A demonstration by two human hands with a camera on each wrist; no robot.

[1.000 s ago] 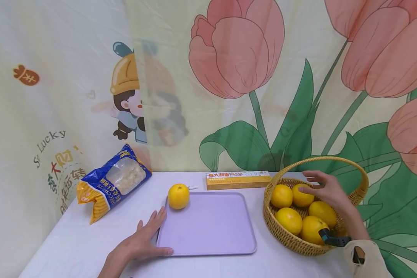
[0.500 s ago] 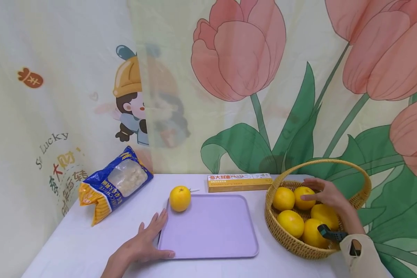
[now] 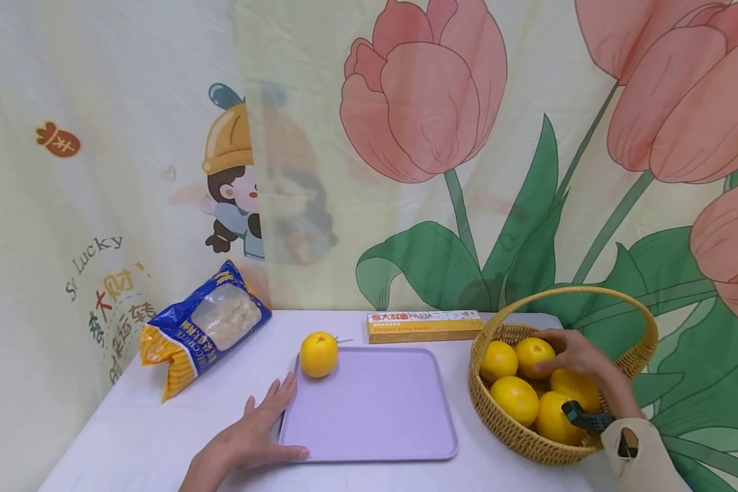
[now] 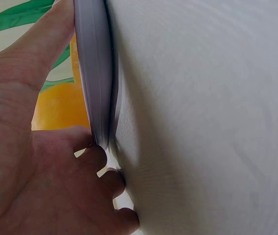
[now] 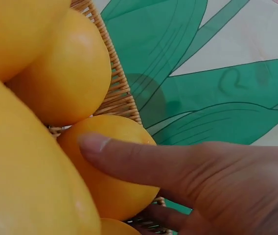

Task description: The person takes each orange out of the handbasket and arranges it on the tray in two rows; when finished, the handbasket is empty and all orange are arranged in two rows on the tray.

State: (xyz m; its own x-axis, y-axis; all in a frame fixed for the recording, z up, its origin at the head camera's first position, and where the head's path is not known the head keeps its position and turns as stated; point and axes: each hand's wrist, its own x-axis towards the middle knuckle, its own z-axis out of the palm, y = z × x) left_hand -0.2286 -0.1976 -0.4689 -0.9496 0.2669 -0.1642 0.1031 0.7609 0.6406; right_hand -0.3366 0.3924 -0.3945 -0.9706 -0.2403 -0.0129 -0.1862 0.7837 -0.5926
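Note:
In the head view, my right hand (image 3: 581,359) reaches into a wicker basket (image 3: 488,417) and grips an orange (image 3: 531,354) at its back. The right wrist view shows the thumb across that fruit and other fingers on its far side, partly hidden. Several more oranges (image 3: 514,400) surround it in the basket. My left hand (image 3: 249,434) rests against the left side of a lilac tray (image 3: 378,410), fingers spread and thumb at the near corner. Its fingertips touch the tray's side in the left wrist view. One orange (image 3: 318,354) sits at the tray's back left corner.
Behind the tray lies a pasta box (image 3: 424,328). A blue and yellow pasta bag (image 3: 206,331) leans at the back left. The basket's handle (image 3: 575,292) arches over the right wrist's side. A printed curtain (image 3: 307,280) hangs along the table's back edge.
My right hand has lowered into the basket and its fingers have closed round the back orange. The left hand stays at the tray. The whole head view has shifted slightly.

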